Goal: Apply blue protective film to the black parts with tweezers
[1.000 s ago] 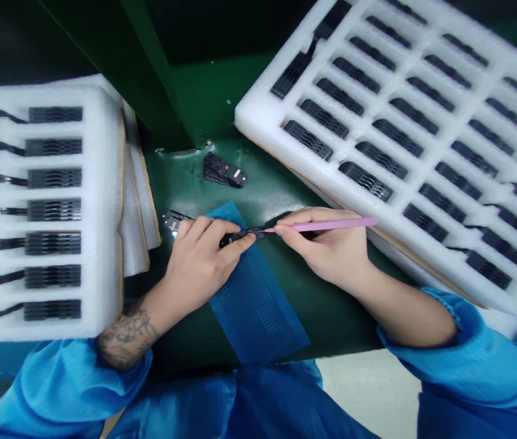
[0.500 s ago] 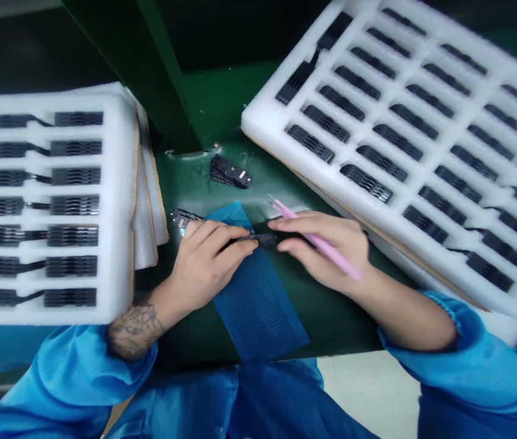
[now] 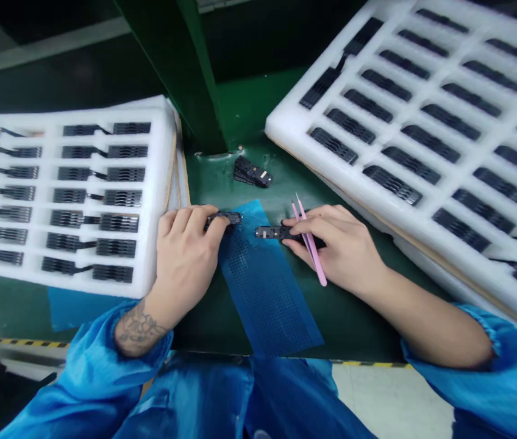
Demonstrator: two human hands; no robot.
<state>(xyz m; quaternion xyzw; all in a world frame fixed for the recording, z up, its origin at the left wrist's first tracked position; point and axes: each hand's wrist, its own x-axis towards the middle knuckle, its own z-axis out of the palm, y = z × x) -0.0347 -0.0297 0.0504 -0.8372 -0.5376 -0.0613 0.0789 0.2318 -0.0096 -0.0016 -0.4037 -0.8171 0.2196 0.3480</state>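
Note:
My left hand [image 3: 188, 250] is closed over a dark, narrow electronic part [image 3: 234, 217], whose right end sticks out past the thumb. Between the fingertips of my right hand [image 3: 343, 241] is a flat black part [image 3: 267, 232] with small light patches. The same hand carries pink tweezers [image 3: 312, 247], tips pointing up and away. Both parts are over or beside a blue sheet [image 3: 272, 305] with a grid of tiny marks, and a small gap separates them. Beyond the sheet lies a fanned pile of similar black parts [image 3: 252, 172].
White foam trays [image 3: 151, 158] filled with black parts are stacked on the left. More foam trays [image 3: 286, 122] stand tilted at the right. A green post [image 3: 185, 73] rises behind the green table [image 3: 208, 189]. Yellow-black tape [image 3: 21, 342] marks the front edge.
My hands have moved apart; the black part is now in my right fingers and my left hand is on another part. The tweezers have turned more upright. The whole view has shifted.

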